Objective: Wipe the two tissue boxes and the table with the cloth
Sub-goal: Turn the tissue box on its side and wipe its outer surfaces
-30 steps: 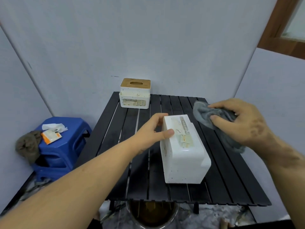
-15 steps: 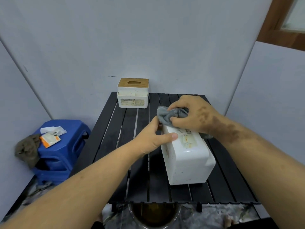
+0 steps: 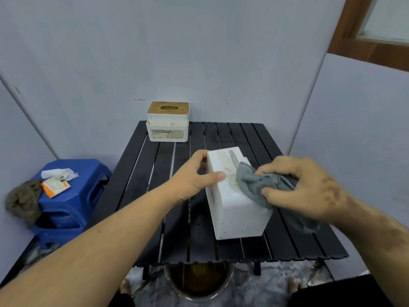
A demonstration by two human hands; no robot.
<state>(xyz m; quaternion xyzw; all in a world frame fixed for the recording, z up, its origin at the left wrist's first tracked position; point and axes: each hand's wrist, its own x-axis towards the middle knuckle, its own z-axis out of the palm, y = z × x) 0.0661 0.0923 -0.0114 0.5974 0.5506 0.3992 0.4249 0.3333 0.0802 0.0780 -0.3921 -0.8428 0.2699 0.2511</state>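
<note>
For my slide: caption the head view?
Left hand steadies tissue box; right hand wipes it with grey cloth.

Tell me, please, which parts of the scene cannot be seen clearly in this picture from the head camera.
- Head view: the right side of the near tissue box is hidden by the grey cloth and the right hand.
- Its far end is partly covered by the left hand.
- The label on the far tissue box is too small to read fully.
- The pot under the table is mostly hidden by the slats.
</note>
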